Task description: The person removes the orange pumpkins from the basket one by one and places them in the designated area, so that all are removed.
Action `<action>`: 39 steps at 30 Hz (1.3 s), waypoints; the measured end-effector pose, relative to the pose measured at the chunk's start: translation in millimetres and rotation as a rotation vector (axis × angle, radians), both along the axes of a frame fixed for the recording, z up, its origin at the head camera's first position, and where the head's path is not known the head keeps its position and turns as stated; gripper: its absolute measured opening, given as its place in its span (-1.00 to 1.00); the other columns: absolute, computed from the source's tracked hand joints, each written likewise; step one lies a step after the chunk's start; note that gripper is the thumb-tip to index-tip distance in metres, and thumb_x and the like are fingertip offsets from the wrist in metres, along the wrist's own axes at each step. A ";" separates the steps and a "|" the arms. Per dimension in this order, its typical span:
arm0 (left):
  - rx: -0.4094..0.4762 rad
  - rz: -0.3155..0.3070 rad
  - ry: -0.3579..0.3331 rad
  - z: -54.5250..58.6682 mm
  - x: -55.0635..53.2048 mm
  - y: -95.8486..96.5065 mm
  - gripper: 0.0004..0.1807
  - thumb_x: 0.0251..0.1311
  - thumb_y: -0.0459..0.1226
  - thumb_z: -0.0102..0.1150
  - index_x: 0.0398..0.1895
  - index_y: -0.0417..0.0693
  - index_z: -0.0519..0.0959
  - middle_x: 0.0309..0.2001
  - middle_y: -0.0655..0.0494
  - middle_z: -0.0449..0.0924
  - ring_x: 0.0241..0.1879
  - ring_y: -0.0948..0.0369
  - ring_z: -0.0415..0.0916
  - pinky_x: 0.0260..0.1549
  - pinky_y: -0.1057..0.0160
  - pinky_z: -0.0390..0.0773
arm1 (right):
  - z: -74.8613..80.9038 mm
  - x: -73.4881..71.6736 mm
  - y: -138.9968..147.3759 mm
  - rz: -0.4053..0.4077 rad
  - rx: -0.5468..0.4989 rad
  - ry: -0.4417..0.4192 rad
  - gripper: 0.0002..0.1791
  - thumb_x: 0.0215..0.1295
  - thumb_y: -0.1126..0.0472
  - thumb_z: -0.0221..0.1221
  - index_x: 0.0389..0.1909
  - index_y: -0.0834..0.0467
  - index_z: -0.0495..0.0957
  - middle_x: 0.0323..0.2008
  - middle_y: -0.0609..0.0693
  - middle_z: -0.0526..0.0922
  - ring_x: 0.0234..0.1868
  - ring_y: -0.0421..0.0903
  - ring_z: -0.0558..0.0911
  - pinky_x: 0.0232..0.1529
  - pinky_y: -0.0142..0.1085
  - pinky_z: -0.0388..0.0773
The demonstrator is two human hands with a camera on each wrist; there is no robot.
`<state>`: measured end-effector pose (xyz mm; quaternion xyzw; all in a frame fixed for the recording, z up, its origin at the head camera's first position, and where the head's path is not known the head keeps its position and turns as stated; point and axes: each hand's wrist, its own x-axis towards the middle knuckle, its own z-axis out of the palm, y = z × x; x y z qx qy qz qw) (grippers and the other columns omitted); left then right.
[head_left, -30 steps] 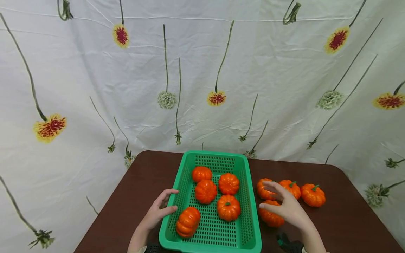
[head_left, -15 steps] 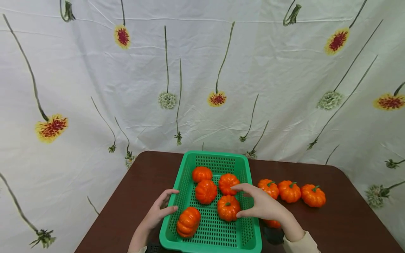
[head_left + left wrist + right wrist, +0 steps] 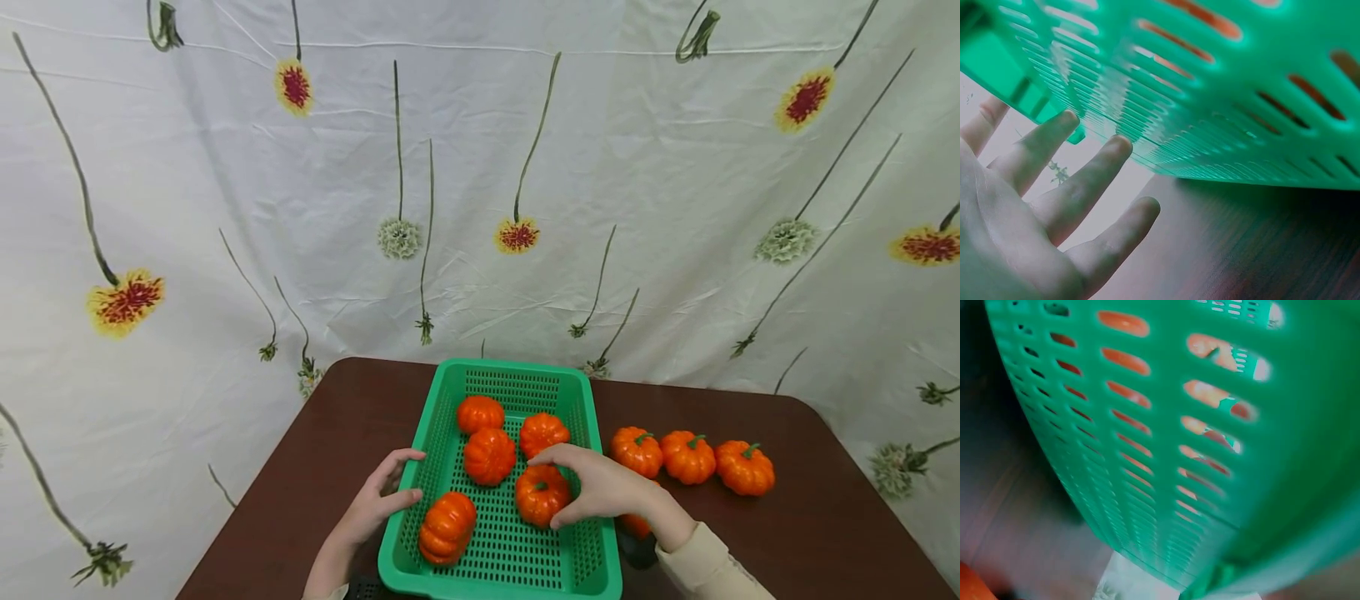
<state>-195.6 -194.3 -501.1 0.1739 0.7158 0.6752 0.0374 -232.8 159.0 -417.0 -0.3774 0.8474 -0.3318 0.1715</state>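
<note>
A green slotted plastic basket [image 3: 495, 575] holds several small orange pumpkins. My right hand [image 3: 600, 483] reaches over its right wall. The fingers and thumb curl round a pumpkin [image 3: 542, 497] lying on the basket floor, stem up. My left hand [image 3: 375, 500] stays at the left rim with its fingers loosely extended, holding nothing. In the left wrist view, the spread fingers of that hand [image 3: 1041, 206] lie beside the basket's outer wall [image 3: 1210, 112]. The slotted wall [image 3: 1147, 450] hides most of the right hand in the right wrist view.
Pumpkins stand on the dark brown table right of the basket: one at the left end of a row [image 3: 637, 452], a middle one [image 3: 688, 457] and a right one [image 3: 745, 468]. Another pumpkin [image 3: 636, 525] is partly under my right forearm. A flowered white cloth [image 3: 480, 183] hangs behind.
My right hand has moved left from above the table pumpkins, over the basket wall, to the pumpkin inside. My left hand and the basket have stayed in place.
</note>
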 end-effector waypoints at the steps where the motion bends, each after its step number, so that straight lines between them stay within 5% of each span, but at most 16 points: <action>1: 0.000 -0.001 0.000 0.0 0.1 -0.1 -0.52 0.24 -0.40 0.06 0.23 -0.26 0.26 0.34 -0.28 0.10 0.21 0.59 0.12 -0.03 0.22 0.36 | -0.6 -0.8 -1.5 0.006 0.004 0.006 -0.26 -0.04 0.06 0.43 0.21 0.08 0.40 0.19 -0.11 0.40 0.21 -0.03 0.36 0.15 -0.01 0.29; 18: 0.005 -0.013 0.009 1.8 0.2 0.4 -0.52 0.25 -0.41 0.05 0.23 -0.27 0.26 0.34 -0.29 0.08 0.22 0.57 0.11 -0.03 0.21 0.35 | -10.5 -14.9 -18.4 0.051 0.119 0.049 -0.24 -0.13 0.11 0.47 0.18 0.07 0.42 0.16 -0.12 0.43 0.16 -0.11 0.39 0.11 -0.14 0.34; 27: -0.009 -0.002 0.011 3.5 0.4 1.4 -0.53 0.25 -0.40 0.06 0.23 -0.24 0.27 0.34 -0.26 0.09 0.22 0.57 0.11 -0.02 0.21 0.34 | -15.2 -9.3 -22.5 0.058 0.243 0.179 -0.21 -0.24 0.13 0.49 0.16 -0.06 0.46 0.11 -0.19 0.48 -0.11 -0.19 0.51 -0.13 -0.22 0.46; 39: -0.017 0.020 -0.007 1.5 1.2 -0.3 -0.53 0.24 -0.40 0.06 0.22 -0.23 0.28 0.32 -0.25 0.14 0.22 0.57 0.11 0.00 0.21 0.34 | -17.0 -9.5 -20.5 0.077 0.172 0.150 -0.29 -0.18 0.14 0.45 0.13 -0.09 0.46 0.07 -0.16 0.48 0.02 -0.18 0.45 -0.05 -0.21 0.44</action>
